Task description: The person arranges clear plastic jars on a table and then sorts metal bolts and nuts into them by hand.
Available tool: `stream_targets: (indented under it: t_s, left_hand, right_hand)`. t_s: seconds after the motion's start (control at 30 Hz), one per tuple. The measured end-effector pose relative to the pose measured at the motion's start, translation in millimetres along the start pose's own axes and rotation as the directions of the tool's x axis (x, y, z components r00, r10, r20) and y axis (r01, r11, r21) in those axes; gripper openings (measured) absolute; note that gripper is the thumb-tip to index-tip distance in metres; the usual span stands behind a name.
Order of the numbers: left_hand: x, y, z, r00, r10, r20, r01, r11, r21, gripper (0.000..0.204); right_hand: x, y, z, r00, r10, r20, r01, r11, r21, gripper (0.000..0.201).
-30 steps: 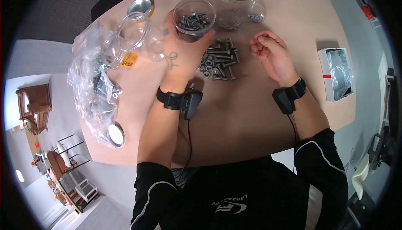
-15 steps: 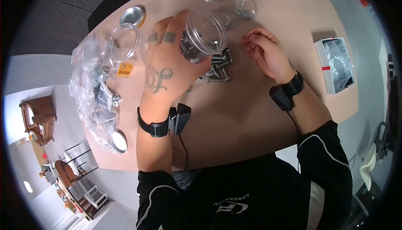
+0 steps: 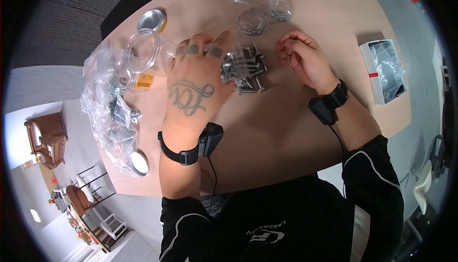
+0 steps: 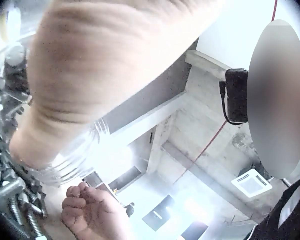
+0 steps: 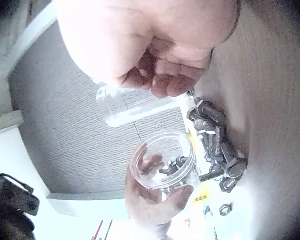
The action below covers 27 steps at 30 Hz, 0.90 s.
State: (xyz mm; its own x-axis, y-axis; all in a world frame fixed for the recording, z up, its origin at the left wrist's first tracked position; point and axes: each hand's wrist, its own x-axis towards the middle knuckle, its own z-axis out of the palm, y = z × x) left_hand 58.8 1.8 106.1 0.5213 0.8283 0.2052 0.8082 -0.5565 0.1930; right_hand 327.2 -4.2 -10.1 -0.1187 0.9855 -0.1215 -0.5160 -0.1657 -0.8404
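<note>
My left hand [image 3: 193, 83] grips a clear plastic jar [image 5: 166, 162], fingers and thumb wrapped around its side. The jar lies tipped with its mouth toward the right, low over a pile of metal bolts and nuts [image 3: 253, 73]. A few dark bolts [image 5: 175, 165] show inside the jar in the right wrist view. From above, the back of the hand hides most of the jar. To the right of the pile, my right hand [image 3: 305, 61] hovers with loosely curled fingers and nothing in them.
Behind the pile stand clear jars [image 3: 250, 2], one with small screws [image 3: 281, 16]. At left are an open clear jar [image 3: 143, 49], a round tin [image 3: 152, 20], plastic bags of hardware [image 3: 107, 104] and a round lid [image 3: 139, 163]. A white box [image 3: 386, 71] sits at right.
The jar of bolts, upright in my left hand a second ago, has tipped rightward and come down over the pile. My right hand has stayed nearly still.
</note>
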Motion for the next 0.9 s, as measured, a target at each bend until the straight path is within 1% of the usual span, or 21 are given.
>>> stream_targets:
  t_s: [0.13, 0.2, 0.23, 0.3, 0.43, 0.5, 0.53, 0.6, 0.73, 0.8, 0.9]
  left_hand:
    - [-2, -1, 0, 1.000, -0.019, -0.012, 0.019, 1.000, 0.005, 0.086]
    - [-3, 0, 0, 0.998, -0.060, -0.003, 0.060, 0.997, -0.050, 0.086]
    - [-3, 0, 0, 0.998, -0.059, -0.001, 0.059, 0.997, -0.050, 0.086]
    - [-3, 0, -1, 0.998, -0.045, 0.046, 0.044, 0.998, 0.034, 0.085]
    - [-4, 4, -4, 0.998, -0.046, 0.049, 0.045, 0.999, 0.012, 0.081]
    - [-6, 1, -6, 0.999, -0.020, 0.043, 0.018, 0.999, 0.049, 0.074]
    - [-6, 1, -8, 0.999, -0.018, 0.045, 0.015, 0.999, 0.049, 0.074]
    - [-8, 1, -11, 0.998, -0.037, 0.058, 0.032, 0.995, 0.092, 0.070]
    - [-9, 2, -14, 0.997, -0.044, 0.065, 0.036, 0.991, 0.130, 0.071]
    - [-10, 4, -17, 0.994, -0.062, 0.086, 0.048, 0.987, 0.152, 0.072]
    - [-12, 2, -16, 0.995, -0.063, 0.083, 0.049, 0.984, 0.169, 0.073]
  right_hand:
    - [-1, 0, 0, 1.000, 0.008, -0.018, -0.008, 1.000, 0.000, 0.012]
    - [1, 2, -3, 1.000, -0.013, -0.008, 0.013, 1.000, 0.004, 0.013]
    - [0, 2, -2, 1.000, -0.013, -0.010, 0.013, 1.000, 0.005, 0.013]
    - [0, 2, -1, 1.000, -0.018, -0.015, 0.018, 1.000, 0.009, 0.013]
    - [1, 4, -3, 0.999, -0.051, 0.014, 0.051, 0.999, 0.007, 0.013]
    - [1, 4, -3, 0.999, -0.040, 0.018, 0.040, 0.999, 0.009, 0.013]
    - [1, 4, -3, 0.999, -0.041, 0.015, 0.040, 0.999, 0.010, 0.013]
    - [2, 3, -4, 0.998, -0.048, 0.048, 0.048, 0.999, -0.001, 0.013]
    - [1, 1, -1, 0.998, -0.052, 0.031, 0.053, 0.998, -0.021, 0.013]
    - [1, 2, -3, 0.998, -0.051, 0.045, 0.051, 0.999, 0.003, 0.014]
    - [2, 3, -3, 0.995, -0.069, 0.068, 0.069, 0.998, -0.003, 0.014]
